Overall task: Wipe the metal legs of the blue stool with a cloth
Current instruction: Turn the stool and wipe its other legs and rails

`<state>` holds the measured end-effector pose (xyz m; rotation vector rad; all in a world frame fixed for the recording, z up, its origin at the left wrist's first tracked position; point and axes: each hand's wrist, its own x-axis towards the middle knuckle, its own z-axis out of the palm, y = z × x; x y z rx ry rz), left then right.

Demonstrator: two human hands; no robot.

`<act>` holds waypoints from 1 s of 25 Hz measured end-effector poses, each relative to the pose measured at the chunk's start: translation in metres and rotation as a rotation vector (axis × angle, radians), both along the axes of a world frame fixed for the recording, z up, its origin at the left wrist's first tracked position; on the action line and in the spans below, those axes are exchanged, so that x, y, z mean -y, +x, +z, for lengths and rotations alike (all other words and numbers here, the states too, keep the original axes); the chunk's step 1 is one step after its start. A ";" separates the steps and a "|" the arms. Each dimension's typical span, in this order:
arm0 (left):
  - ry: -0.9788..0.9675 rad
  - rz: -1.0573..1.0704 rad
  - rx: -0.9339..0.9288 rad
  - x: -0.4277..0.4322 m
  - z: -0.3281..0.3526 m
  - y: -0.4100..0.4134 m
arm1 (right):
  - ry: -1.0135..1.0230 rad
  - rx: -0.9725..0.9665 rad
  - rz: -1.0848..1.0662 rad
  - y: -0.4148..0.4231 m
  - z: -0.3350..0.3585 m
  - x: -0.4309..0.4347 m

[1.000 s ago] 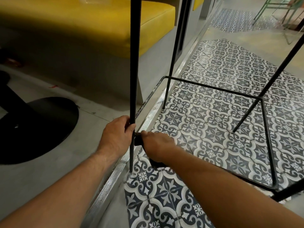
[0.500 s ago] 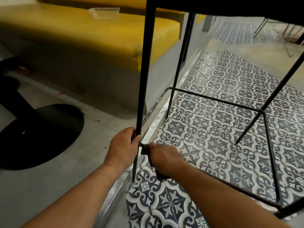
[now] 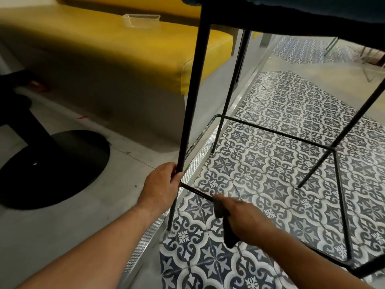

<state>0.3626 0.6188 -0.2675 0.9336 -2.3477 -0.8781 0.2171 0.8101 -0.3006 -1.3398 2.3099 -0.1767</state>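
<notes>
My left hand [image 3: 160, 184] is wrapping its grip around the nearest metal leg [image 3: 190, 97] of the blue stool [image 3: 291, 11], fingers curled round the black rod just above the point where the low footrest rail [image 3: 195, 190] is joining it. My right hand [image 3: 246, 219] is closing its grip on a dark cloth [image 3: 228, 236], pressing it around that rail a little way along from the leg, with a tail of cloth hanging below my palm. The stool is standing on the patterned tile floor [image 3: 270, 167], its near leg landing just beside a metal floor strip [image 3: 145, 243]. To the left, a yellow bench [image 3: 125, 49] is carrying 1 clear plastic tray [image 3: 141, 20], and a black round base [image 3: 52, 167] is sitting on the grey concrete.
</notes>
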 end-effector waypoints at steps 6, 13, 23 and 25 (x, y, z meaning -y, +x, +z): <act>0.031 0.016 0.045 0.001 0.007 -0.003 | -0.122 -0.107 -0.146 0.035 0.006 0.061; -0.072 0.025 -0.014 -0.001 -0.006 -0.001 | -0.199 -0.237 0.160 0.036 -0.011 0.063; -0.076 0.033 -0.068 -0.004 -0.014 -0.001 | -0.148 -0.137 0.086 0.033 0.001 0.089; -0.083 0.014 -0.076 -0.002 -0.015 0.000 | -0.154 -0.034 0.160 0.023 0.002 0.080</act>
